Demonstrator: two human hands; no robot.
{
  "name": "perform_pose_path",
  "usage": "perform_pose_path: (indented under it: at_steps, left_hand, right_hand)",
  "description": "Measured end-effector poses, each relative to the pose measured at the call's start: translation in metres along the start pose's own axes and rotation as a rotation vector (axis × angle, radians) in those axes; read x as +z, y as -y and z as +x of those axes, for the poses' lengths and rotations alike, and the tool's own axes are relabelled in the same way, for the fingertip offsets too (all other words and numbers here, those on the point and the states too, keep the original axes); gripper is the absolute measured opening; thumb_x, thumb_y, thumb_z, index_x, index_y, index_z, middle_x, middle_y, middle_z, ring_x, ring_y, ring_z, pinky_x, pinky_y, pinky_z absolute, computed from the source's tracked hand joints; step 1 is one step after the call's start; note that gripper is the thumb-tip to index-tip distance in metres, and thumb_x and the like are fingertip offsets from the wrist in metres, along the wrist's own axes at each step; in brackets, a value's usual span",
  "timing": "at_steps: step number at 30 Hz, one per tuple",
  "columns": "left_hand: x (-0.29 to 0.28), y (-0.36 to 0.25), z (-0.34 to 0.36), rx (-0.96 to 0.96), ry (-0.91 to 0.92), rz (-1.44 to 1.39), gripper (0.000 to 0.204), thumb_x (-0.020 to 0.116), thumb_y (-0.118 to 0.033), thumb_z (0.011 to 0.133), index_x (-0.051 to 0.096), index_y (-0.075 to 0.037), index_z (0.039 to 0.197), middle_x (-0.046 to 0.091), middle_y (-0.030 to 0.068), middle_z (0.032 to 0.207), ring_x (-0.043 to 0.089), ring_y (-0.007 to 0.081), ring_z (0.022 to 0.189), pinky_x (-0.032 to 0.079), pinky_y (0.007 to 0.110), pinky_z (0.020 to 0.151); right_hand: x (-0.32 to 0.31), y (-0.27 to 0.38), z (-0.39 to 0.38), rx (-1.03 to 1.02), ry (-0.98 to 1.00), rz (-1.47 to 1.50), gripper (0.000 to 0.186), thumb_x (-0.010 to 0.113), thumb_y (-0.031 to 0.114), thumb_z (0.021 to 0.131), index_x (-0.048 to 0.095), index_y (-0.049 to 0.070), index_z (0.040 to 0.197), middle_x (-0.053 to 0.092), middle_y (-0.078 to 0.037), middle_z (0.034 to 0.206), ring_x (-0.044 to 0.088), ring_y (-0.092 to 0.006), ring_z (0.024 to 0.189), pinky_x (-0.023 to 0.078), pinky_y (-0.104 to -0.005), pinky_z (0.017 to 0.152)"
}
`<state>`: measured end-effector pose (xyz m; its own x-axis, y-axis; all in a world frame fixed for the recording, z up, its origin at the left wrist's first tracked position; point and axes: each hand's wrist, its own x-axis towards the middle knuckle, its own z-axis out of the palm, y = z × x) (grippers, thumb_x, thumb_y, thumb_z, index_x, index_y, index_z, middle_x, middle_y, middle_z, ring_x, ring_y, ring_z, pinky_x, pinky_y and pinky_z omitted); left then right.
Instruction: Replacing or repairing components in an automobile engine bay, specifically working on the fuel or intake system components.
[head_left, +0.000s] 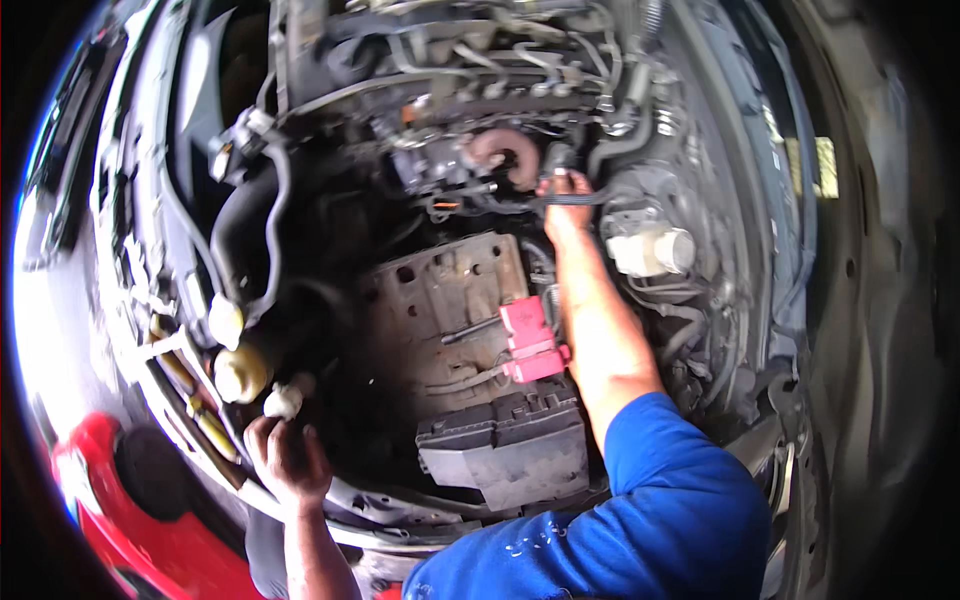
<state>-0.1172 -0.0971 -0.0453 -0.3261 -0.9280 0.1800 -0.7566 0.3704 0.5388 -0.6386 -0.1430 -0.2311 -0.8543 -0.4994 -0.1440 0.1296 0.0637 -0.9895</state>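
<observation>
We can't make out much past the right hand (567, 200), up in the upper middle of the frame. Its fingertips reach a dark fitting (562, 158), with a dark ribbed hose (590, 199) crossing over the hand, and blur leaves us unable to tell if the grip is closed on anything.

Left hand (290, 462), lower left, is in shadow: fingers and thumb loosely curved, a gap between them, tips right at an off-white knob (284, 400). We can't say if they touch it or have hold of it. The left forearm is cut off by the bottom edge, and the area right of that hand is near black.

On containers, we've got a whitish reservoir (640, 252) right of centre, contents unreadable to us. The black box (505, 445) at lower centre is covered, so its insides are hidden. The metal tray (400, 318) mid-frame has a cable (460, 384) lying over it, running to a pinkish-red cover (533, 340).
</observation>
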Motion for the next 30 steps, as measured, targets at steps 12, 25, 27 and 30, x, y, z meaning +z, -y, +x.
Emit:
perform_pose_path:
  at_steps: [12,25,27,30]
  left_hand:
    - [-0.018,0.011,0.004,0.103,-0.132,-0.206,0.027,0.073,-0.002,0.069,0.061,-0.002,0.094,0.061,0.0163,0.095,0.060,0.0348,0.087,0.050,0.042,0.076]
    - [-0.070,0.102,0.048,-0.524,-0.398,0.010,0.029,0.067,-0.020,0.087,0.065,0.000,0.107,0.065,0.0143,0.097,0.064,0.0230,0.082,0.051,0.034,0.077]
    - [-0.066,0.120,0.083,-0.476,-0.468,-0.080,0.025,0.066,-0.021,0.086,0.065,0.000,0.099,0.063,0.0188,0.090,0.061,0.0329,0.082,0.048,0.040,0.077]
    - [-0.060,0.178,0.151,-0.396,-0.428,0.038,0.039,0.068,-0.026,0.082,0.061,0.003,0.107,0.063,0.0271,0.101,0.059,0.0419,0.098,0.047,0.046,0.088]
  right_hand:
    - [-0.040,0.027,-0.035,0.340,0.118,-0.463,0.033,0.061,0.027,0.094,0.058,0.011,0.123,0.059,-0.002,0.111,0.053,-0.0146,0.101,0.043,-0.0335,0.077]
    - [-0.027,0.128,-0.110,0.250,0.521,-0.684,0.035,0.065,0.020,0.095,0.057,0.005,0.125,0.063,-0.001,0.109,0.060,-0.0101,0.090,0.048,-0.0243,0.071]
    - [-0.026,0.137,-0.117,0.221,0.529,-0.633,0.034,0.065,0.018,0.094,0.057,0.005,0.125,0.064,-0.001,0.109,0.061,-0.0101,0.090,0.048,-0.0237,0.071]
    - [-0.012,0.148,-0.133,0.156,0.567,-0.561,0.031,0.064,0.014,0.094,0.058,0.004,0.123,0.065,-0.003,0.109,0.062,-0.0107,0.092,0.050,-0.0234,0.072]
